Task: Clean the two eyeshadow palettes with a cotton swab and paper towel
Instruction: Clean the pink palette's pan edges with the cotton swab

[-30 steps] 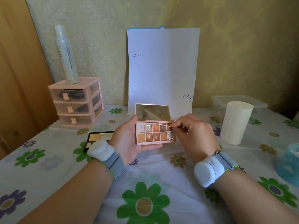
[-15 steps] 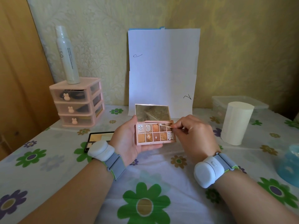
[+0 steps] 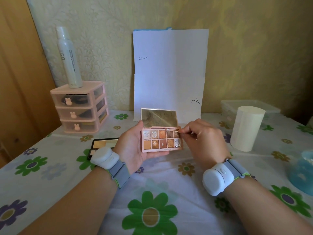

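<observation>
Pink plastic, ten pans in two rows: the pink palette (image 3: 161, 140) sits in my left hand (image 3: 133, 148), which grips it from its left side, fingers curled under the base and thumb up at the hinge corner, with the mirrored lid (image 3: 159, 118) standing open behind the pans. My right hand (image 3: 201, 139), just right of the pink palette, is closed in a fine pinch on the cotton swab (image 3: 174, 131), thumb and forefinger on the stick and the other fingers folded in. The swab slants across the back right corner, its tip at the ridge above the top row; whether it touches I cannot tell. To do this well, I judge, I should run the tip along the plastic ridges and rim only, with short light strokes, never digging into the pressed powder, and roll the swab to a clean side as it picks up colour. Holding the tray level should stop loosened dust drifting into neighbouring pans. The black palette (image 3: 101, 144) lies on the surface (image 3: 152, 180) left of the pink one, partly behind my wrist, untouched. Well to the right stands a cream roll (image 3: 245, 129), which I take for the paper towel.
</observation>
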The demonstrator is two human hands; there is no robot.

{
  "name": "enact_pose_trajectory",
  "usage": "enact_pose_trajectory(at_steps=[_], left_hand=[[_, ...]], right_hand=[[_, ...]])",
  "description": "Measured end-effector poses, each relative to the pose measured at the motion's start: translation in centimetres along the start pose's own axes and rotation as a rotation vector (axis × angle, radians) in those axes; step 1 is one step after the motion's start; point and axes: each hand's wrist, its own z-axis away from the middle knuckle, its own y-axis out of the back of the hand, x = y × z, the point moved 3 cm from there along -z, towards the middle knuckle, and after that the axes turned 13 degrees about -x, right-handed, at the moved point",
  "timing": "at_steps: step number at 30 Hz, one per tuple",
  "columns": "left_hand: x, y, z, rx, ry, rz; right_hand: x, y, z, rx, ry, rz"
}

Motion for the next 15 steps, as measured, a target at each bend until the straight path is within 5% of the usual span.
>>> enact_pose_trajectory(at_steps=[15], left_hand=[[0.18, 0.05, 0.08, 0.034, -0.023, 0.009]], right_hand=[[0.1, -0.24, 0.02, -0.058, 0.006, 0.026]])
